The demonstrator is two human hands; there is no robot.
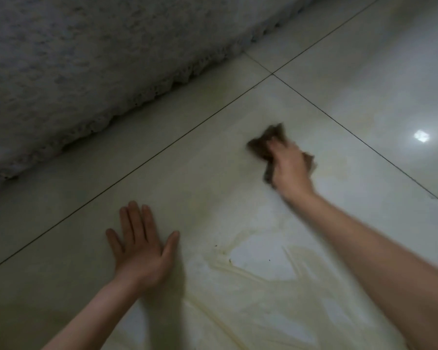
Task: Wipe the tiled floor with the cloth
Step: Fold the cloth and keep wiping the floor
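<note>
Glossy pale tiled floor: dark grout lines, 1 bright light reflection at right.
Grey-white lace-edged fabric: hangs along upper left, hem at the floor.
Yellowish smear streaks: on the near tile.
Left hand: flat, fingers straight, palm on tile.
Right hand: fingers curled over the small brown crumpled cloth (blurred), which lies on the floor beyond the streaks.

Right hand: on my feed, grips a brown cloth, blurred, against the tiled floor.
Left hand: flat, fingers straight, palm down on tile.
Beyond: yellowish streaks near my camera; grey fabric upper left.
</note>
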